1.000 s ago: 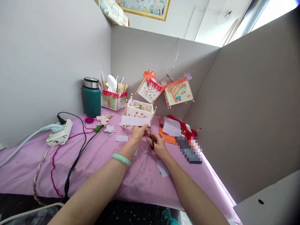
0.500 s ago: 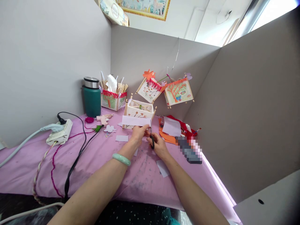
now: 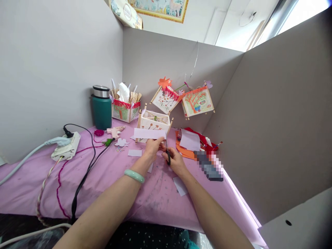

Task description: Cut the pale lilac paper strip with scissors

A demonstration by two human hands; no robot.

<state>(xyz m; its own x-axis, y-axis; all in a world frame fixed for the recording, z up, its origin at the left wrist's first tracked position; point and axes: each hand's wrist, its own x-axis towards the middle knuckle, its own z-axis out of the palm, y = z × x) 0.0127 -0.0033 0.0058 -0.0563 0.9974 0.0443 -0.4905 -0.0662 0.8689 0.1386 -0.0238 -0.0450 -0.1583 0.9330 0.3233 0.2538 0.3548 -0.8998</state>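
left hand [image 3: 152, 148] is pinching the paper strip [image 3: 149, 133]; right hand [image 3: 175, 161] is gripping the scissors [image 3: 168, 157] at the strip's right end.

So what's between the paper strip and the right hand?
Head view: left hand, then black-handled scissors, blades near the right end of the paper strip, handles in the right hand.

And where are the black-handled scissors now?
In the head view, the black-handled scissors are in the right hand, at the right end of the pale paper strip.
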